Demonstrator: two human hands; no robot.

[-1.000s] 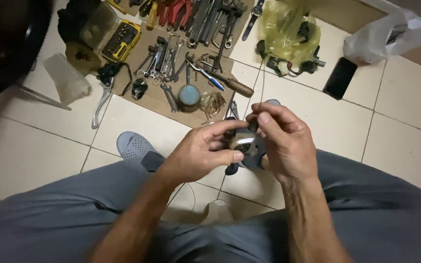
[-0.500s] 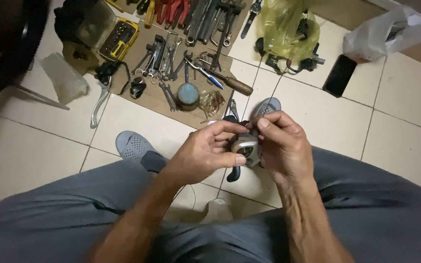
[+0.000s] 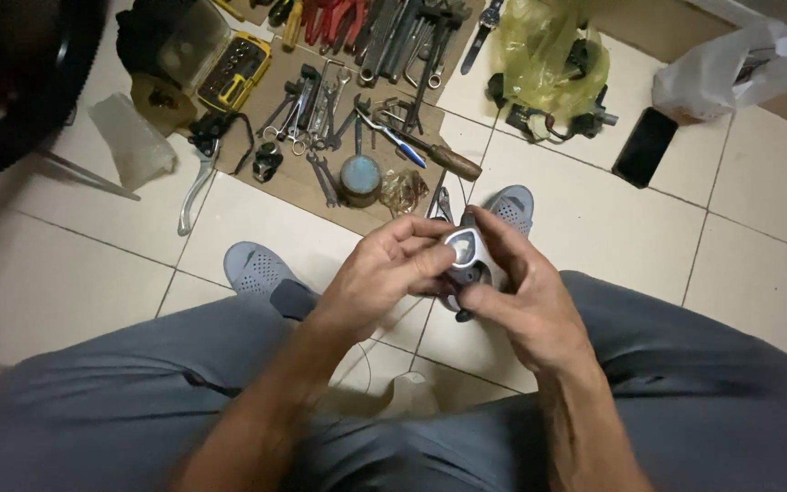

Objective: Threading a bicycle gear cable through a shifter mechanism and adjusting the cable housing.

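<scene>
Both hands meet over my knees around one small part (image 3: pixel 463 253), grey and black with a pale rounded face. My left hand (image 3: pixel 384 273) grips it from the left, thumb pressed on its face. My right hand (image 3: pixel 526 301) cradles it from the right and below, fingers curled round its dark underside. Much of the part is hidden by my fingers. My grey trousers (image 3: pixel 120 401) and grey shoes (image 3: pixel 257 269) lie below.
A cardboard sheet (image 3: pixel 284 178) on the tiled floor carries several wrenches, pliers, a wooden-handled tool (image 3: pixel 439 157) and a small round tin (image 3: pixel 360 175). A yellow bag (image 3: pixel 548 55), a black phone (image 3: pixel 646 146), a white bag (image 3: pixel 740 68) and a tyre (image 3: pixel 20 82) lie around.
My hands have lowered slightly and turned the part, so its pale face now shows upward. The left thumb has shifted onto that face.
</scene>
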